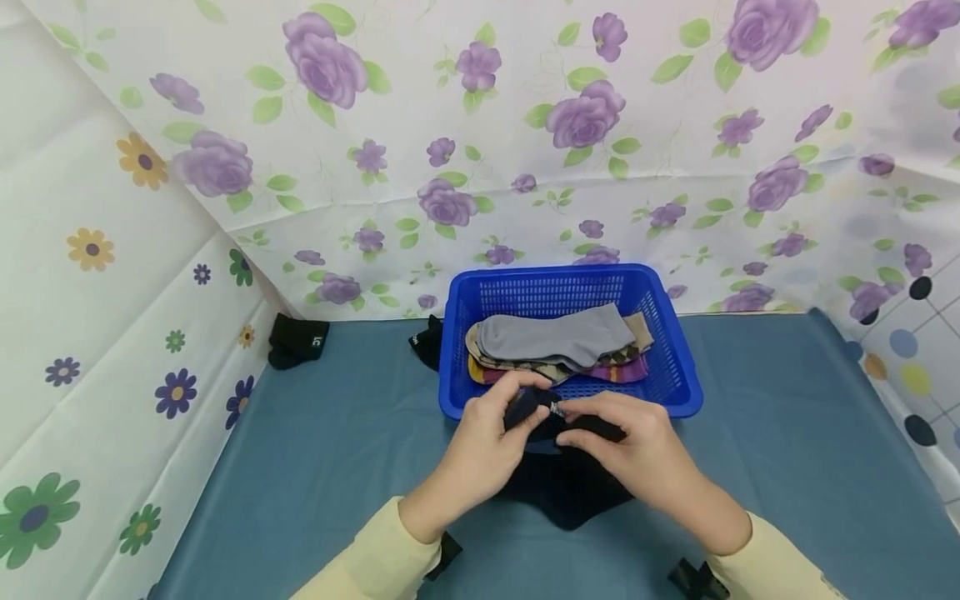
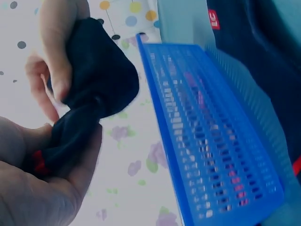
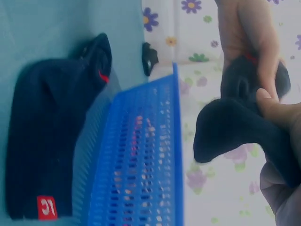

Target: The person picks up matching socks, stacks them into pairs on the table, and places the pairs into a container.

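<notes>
A dark navy sock point(image 1: 546, 425), bunched and folded, is held between both hands just in front of the blue basket point(image 1: 684, 379). My left hand point(image 1: 483, 442) grips one end, where the left wrist view shows a red patch on the sock point(image 2: 70, 136). My right hand point(image 1: 645, 442) pinches the other end between thumb and fingers. In the right wrist view the toe part of the sock point(image 3: 221, 127) hangs free below the fingers. Under the hands, a second dark sock point(image 1: 566, 492) lies flat on the table, with a red label point(image 3: 46, 207) near one end.
Inside the basket lie a grey sock point(image 1: 551, 333) and several patterned ones beneath it. A black folded sock point(image 1: 296, 342) sits at the back left of the blue-green table cover point(image 1: 360, 467). Another black item point(image 1: 427, 342) is partly hidden behind the basket. A flowered sheet point(image 1: 450, 167) hangs at the back.
</notes>
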`<action>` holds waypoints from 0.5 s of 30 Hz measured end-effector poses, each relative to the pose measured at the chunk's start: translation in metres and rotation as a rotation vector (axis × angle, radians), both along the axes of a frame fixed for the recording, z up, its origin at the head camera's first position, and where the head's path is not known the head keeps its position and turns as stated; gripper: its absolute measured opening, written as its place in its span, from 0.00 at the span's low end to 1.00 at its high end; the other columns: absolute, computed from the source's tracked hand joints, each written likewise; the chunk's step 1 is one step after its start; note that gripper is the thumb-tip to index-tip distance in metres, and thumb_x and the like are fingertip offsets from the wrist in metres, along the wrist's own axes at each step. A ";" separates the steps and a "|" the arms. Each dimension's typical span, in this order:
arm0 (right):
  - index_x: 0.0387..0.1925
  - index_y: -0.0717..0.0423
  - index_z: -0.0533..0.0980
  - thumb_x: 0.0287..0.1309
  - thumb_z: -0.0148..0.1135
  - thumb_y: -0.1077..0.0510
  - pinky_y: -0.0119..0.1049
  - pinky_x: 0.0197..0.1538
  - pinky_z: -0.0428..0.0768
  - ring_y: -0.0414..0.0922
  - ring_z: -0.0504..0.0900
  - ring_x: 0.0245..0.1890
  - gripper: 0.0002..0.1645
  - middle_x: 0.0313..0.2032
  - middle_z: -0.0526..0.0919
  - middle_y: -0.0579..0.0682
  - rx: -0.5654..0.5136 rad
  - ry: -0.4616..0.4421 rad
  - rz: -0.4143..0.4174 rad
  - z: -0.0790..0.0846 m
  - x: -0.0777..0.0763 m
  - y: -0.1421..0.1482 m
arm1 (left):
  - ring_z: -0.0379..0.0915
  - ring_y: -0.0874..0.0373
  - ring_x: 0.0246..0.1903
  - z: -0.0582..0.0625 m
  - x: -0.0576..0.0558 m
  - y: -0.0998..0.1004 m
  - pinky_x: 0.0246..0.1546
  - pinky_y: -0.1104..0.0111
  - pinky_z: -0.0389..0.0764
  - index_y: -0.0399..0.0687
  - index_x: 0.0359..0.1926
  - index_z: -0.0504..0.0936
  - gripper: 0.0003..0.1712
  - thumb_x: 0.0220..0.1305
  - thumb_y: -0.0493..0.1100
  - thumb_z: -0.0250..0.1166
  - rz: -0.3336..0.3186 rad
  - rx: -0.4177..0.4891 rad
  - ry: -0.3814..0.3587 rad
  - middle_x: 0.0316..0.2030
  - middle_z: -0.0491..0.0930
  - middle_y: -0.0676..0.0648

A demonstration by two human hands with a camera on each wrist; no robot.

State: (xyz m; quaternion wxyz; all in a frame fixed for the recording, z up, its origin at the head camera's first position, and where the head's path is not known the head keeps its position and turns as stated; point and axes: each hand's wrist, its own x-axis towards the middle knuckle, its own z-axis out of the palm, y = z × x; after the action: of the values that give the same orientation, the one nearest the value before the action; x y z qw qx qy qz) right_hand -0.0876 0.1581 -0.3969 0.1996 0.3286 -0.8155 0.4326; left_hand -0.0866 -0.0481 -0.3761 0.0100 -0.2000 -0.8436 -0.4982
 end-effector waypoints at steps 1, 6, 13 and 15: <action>0.43 0.46 0.82 0.41 0.75 0.61 0.21 0.38 0.78 0.34 0.83 0.36 0.22 0.38 0.85 0.41 -0.005 0.010 -0.016 0.002 -0.001 0.003 | 0.78 0.66 0.41 0.001 -0.001 -0.002 0.38 0.72 0.79 0.67 0.52 0.72 0.15 0.65 0.47 0.58 0.018 0.014 0.011 0.39 0.82 0.55; 0.39 0.43 0.82 0.41 0.74 0.61 0.20 0.32 0.76 0.34 0.83 0.34 0.19 0.35 0.86 0.42 -0.013 -0.019 -0.132 0.009 -0.005 0.016 | 0.78 0.63 0.37 0.006 -0.006 -0.016 0.38 0.70 0.80 0.66 0.51 0.75 0.16 0.62 0.44 0.62 0.109 0.098 0.035 0.36 0.82 0.54; 0.38 0.40 0.82 0.42 0.74 0.58 0.23 0.21 0.64 0.31 0.79 0.26 0.18 0.36 0.86 0.41 -0.018 -0.093 -0.206 0.018 -0.007 0.029 | 0.78 0.63 0.45 0.020 -0.003 -0.027 0.40 0.68 0.81 0.61 0.55 0.74 0.18 0.65 0.43 0.60 0.156 0.200 -0.027 0.49 0.79 0.50; 0.39 0.39 0.82 0.42 0.74 0.58 0.23 0.19 0.62 0.29 0.74 0.20 0.18 0.37 0.86 0.42 -0.014 -0.103 -0.214 0.019 -0.007 0.030 | 0.82 0.58 0.39 0.027 -0.001 -0.029 0.33 0.65 0.83 0.59 0.56 0.72 0.19 0.65 0.42 0.59 0.158 0.246 -0.078 0.45 0.79 0.46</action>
State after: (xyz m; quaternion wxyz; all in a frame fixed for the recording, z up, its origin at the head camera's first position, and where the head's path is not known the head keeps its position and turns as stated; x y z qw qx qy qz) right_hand -0.0950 0.1884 -0.3776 0.2050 0.2155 -0.8520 0.4309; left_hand -0.0873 -0.0768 -0.3494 0.0409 -0.1107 -0.7892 -0.6027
